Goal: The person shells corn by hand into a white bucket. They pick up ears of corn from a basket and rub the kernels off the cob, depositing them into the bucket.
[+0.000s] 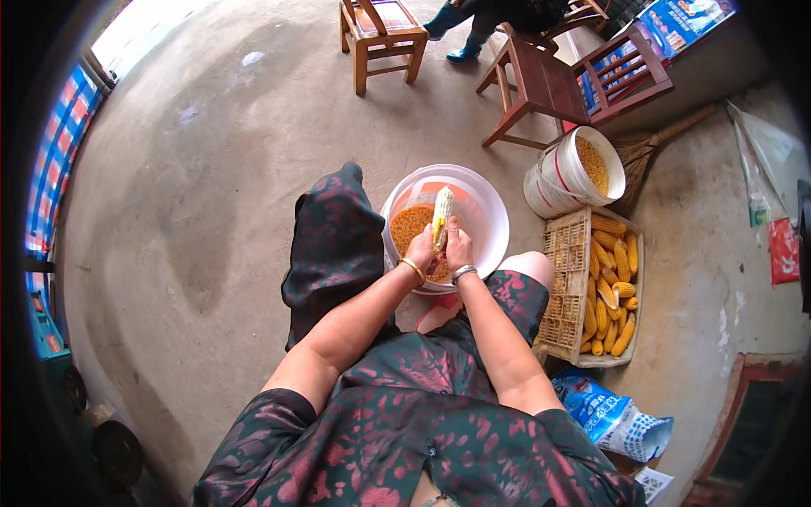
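Both my hands hold one corn cob [443, 206] over a white plastic bucket [493, 218] between my knees. Its far part is bare and pale; yellow kernels show lower down, between my fingers. My left hand [421, 250], with a gold-coloured bangle at the wrist, grips the cob from the left side. On the right side my right hand [457, 246], wearing a silver-coloured bangle, has its thumb pointing up along the cob. Loose corn kernels [410, 226] lie in the bucket. The cob's near end is hidden by my hands.
At the right stand a plastic crate [566, 285] of unshelled corn cobs [623, 260] and a tilted bucket [550, 180] of kernels. A broom [659, 141] leans behind them. Wooden chairs [543, 79] and a person's boots [466, 49] are ahead. A printed bag [602, 409] lies near the crate.
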Action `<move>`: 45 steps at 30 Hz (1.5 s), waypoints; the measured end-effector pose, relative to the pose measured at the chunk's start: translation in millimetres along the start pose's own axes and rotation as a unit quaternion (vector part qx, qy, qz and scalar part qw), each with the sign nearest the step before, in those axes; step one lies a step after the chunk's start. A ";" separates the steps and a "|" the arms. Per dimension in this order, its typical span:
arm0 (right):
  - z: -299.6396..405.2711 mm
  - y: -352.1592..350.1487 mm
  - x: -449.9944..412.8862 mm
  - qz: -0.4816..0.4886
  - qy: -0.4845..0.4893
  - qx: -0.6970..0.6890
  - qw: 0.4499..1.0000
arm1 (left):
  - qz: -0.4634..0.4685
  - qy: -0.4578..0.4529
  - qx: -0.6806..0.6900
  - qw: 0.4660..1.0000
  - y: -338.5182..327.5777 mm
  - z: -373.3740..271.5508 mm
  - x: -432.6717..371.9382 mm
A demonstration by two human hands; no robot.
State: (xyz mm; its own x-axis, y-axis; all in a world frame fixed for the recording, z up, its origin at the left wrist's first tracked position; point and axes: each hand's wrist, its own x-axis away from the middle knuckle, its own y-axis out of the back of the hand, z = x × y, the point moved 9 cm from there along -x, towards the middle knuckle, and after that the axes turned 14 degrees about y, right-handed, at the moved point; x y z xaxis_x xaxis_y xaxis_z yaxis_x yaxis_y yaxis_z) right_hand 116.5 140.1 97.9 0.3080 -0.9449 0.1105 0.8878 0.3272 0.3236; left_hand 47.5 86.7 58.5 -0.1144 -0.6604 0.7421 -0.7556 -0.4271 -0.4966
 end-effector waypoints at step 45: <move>-14.1 21.9 -15.9 -0.077 0.135 0.180 0.971 | -0.050 -0.196 -0.207 0.957 -3.9 -23.4 1.6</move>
State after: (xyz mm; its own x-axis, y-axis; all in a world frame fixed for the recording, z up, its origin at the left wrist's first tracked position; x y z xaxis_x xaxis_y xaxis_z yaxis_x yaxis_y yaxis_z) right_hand 135.9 162.3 90.0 0.3030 -0.9317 -0.2002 0.7678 0.1143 0.6304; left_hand 35.2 101.8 72.2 0.1612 -0.8447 0.5104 -0.9502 -0.2726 -0.1510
